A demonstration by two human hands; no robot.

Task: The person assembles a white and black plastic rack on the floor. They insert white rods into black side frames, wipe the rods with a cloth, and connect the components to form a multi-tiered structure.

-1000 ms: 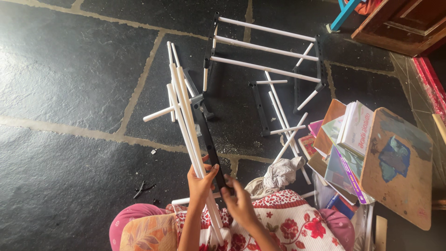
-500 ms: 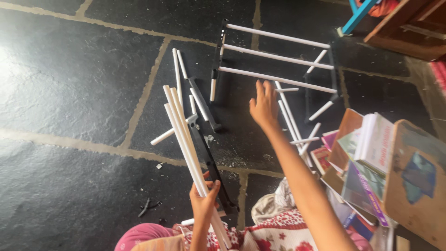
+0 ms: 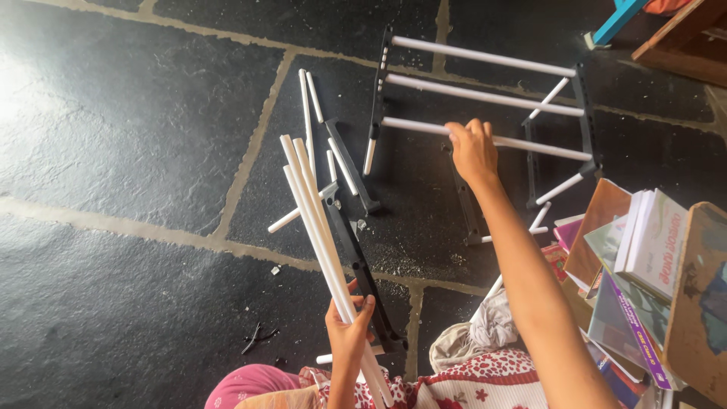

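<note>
The left hand (image 3: pixel 350 327) is clenched round a bundle of long white plastic rods (image 3: pixel 322 235) standing over the dark stone floor (image 3: pixel 113 151); the right hand (image 3: pixel 471 148) curls over a white rail (image 3: pixel 485 140) of the black-sided rack frame (image 3: pixel 485 98); top-heavy, the bundle could slip and scatter.

- The white rods (image 3: pixel 322 235) in my left hand (image 3: pixel 348 333) look like smooth plastic tube, with a slight shine.
- The black bar (image 3: pixel 363 276) beside them looks like matt plastic.
- The rod (image 3: pixel 530 145) of the rack (image 3: pixel 583 113) that my right hand (image 3: pixel 471 148) touches has the same smooth white finish; the rack's side pieces are black and dull.
- The floor (image 3: pixel 113 151) is dark stone, rough, and glossy where light falls.
- The books (image 3: pixel 644 250) have paper covers, some a little shiny.
- The cloth (image 3: pixel 496 326) near my arm is soft, crumpled fabric.
</note>
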